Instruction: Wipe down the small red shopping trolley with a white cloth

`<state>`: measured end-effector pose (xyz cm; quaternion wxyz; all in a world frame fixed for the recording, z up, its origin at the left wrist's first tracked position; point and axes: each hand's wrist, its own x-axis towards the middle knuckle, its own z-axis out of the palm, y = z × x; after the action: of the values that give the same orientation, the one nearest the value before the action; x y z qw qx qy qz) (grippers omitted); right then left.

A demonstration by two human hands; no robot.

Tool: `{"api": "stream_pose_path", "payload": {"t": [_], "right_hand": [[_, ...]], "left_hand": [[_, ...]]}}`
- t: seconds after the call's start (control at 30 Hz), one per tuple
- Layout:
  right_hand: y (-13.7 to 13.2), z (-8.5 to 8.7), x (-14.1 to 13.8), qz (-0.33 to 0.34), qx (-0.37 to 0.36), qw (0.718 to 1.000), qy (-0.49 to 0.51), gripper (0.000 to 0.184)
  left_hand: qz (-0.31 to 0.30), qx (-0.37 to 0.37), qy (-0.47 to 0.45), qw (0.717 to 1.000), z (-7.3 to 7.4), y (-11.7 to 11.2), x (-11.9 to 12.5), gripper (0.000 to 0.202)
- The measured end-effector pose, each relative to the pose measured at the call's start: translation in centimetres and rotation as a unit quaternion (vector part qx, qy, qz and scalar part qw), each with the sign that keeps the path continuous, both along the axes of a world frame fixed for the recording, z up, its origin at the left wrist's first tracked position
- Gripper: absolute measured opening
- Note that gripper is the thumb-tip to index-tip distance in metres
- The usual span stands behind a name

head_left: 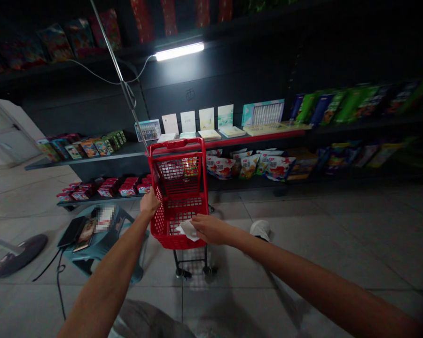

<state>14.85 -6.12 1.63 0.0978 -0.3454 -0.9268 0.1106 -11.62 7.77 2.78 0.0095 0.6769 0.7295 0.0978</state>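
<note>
Looking down, we see a glossy red plastic cart [179, 242] with grid-like holes through its walls and floor, standing on dark wheels [210, 270] in front of the shelf [278, 135]. Our left hand [150, 202] curls its fingers over the cart's left side rim, while our right hand [207, 228] pinches a crumpled, thin-looking white cloth [188, 230] between its fingers, at the near end.
</note>
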Motion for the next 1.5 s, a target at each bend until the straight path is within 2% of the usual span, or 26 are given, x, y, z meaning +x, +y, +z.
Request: {"api": "stream_pose_path", "payload": {"t": [0.17, 0.3, 0.4, 0.5, 0.6, 0.77, 0.87, 1.03, 1.17, 1.27, 1.37, 1.43, 1.5], "right_hand": [[0.0, -0.5, 0.5, 0.003, 0.043, 0.998, -0.035, 0.019], [0.5, 0.1, 0.8, 0.019, 0.078, 0.995, -0.058, 0.018], [1.7, 0.4, 1.0, 0.047, 0.098, 0.992, -0.063, 0.020], [4.0, 0.5, 1.3, 0.043, 0.104, 0.991, -0.071, 0.022], [7.1, 1.1, 2.3, 0.010, 0.096, 0.993, -0.069, 0.023], [12.1, 3.7, 5.1, -0.144, 0.079, 0.986, -0.014, 0.025], [13.9, 4.7, 6.3, -0.188, 0.093, 0.978, -0.016, 0.036], [14.8, 3.5, 5.8, -0.226, 0.110, 0.967, -0.044, 0.034], [14.3, 2.5, 4.9, -0.246, 0.158, 0.950, -0.107, 0.040], [13.6, 2.5, 4.7, -0.264, 0.185, 0.939, -0.123, 0.039], [13.0, 2.6, 4.6, -0.277, 0.195, 0.933, -0.120, 0.039], [12.6, 2.6, 4.5, -0.285, 0.196, 0.931, -0.114, 0.040], [12.3, 2.6, 4.2, -0.298, 0.191, 0.929, -0.109, 0.041]], "left_hand": [[-0.010, -0.013, 0.005, 1.000, 0.1, -0.4, -0.7, 0.052], [-0.025, -0.011, -0.006, 1.000, 0.3, -0.6, -1.2, 0.051], [-0.046, -0.015, -0.014, 0.999, 0.6, -0.5, -1.8, 0.053], [-0.060, -0.016, -0.024, 0.998, 0.7, -0.3, -2.4, 0.059], [-0.071, -0.008, -0.021, 0.997, 0.7, 0.1, -2.7, 0.061], [-0.087, -0.004, 0.019, 0.996, 0.6, 1.8, -3.1, 0.061], [-0.106, -0.001, 0.044, 0.993, 0.4, 3.3, -3.3, 0.058], [-0.122, 0.015, 0.116, 0.986, 0.4, 5.3, -3.1, 0.054], [-0.144, 0.023, 0.122, 0.982, 0.1, 5.7, -2.7, 0.054], [-0.164, 0.078, 0.102, 0.978, -0.4, 4.9, -2.1, 0.055], [-0.182, 0.139, 0.049, 0.972, -0.5, 2.7, -1.1, 0.047], [-0.209, 0.129, -0.007, 0.969, -0.3, 0.2, -0.3, 0.044], [-0.221, 0.058, -0.053, 0.972, -0.1, -2.9, 0.5, 0.052]]}}
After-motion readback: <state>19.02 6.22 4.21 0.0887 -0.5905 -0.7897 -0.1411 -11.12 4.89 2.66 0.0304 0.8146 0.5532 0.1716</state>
